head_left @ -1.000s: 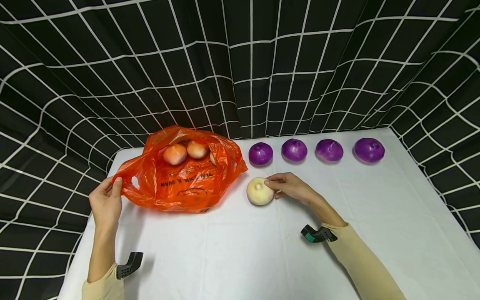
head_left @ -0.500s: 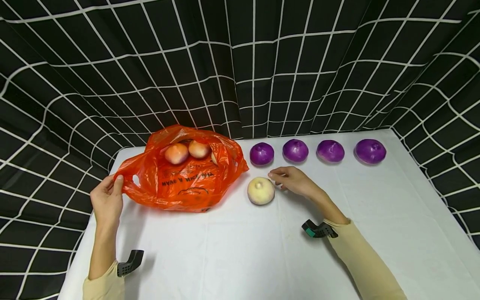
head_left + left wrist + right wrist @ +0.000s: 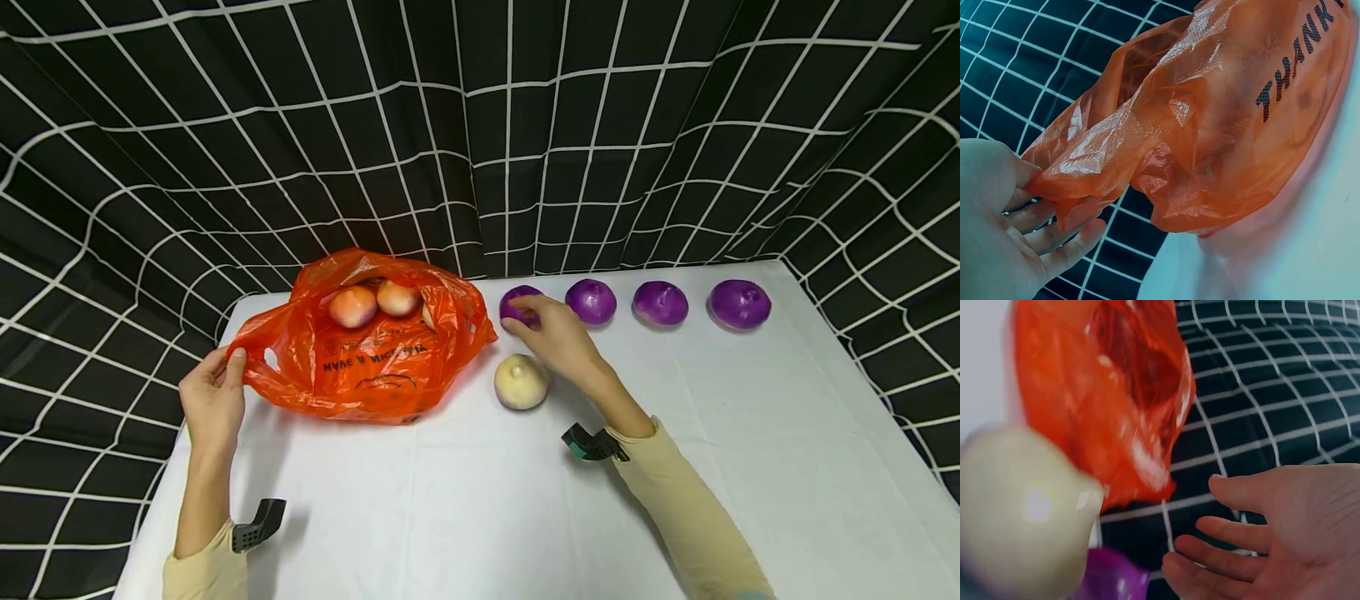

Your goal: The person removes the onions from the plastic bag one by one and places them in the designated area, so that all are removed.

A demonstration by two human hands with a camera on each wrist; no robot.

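My left hand (image 3: 213, 400) pinches the left handle of an orange-red plastic bag (image 3: 375, 392), whose mouth gapes toward me. Inside the bag lie two orange-and-cream onions (image 3: 352, 307), with a third partly hidden by the plastic. In the left wrist view, thumb and fingers hold the edge of the bag (image 3: 1210, 144). My right hand (image 3: 558, 337) hovers by the leftmost purple onion (image 3: 517, 302) and covers part of it. The right wrist view has that hand (image 3: 1285, 537) with fingers spread and nothing between them. A cream-white onion (image 3: 521, 382) sits just in front of it.
Three more purple onions (image 3: 591, 302) stand in a row along the back of the white table (image 3: 465, 508), to the right. Black curtains with a white grid (image 3: 570, 167) rise behind and at the sides.
My right hand has let go of the white onion and moved up and left to the leftmost purple onion. The left hand and bag have stayed put.
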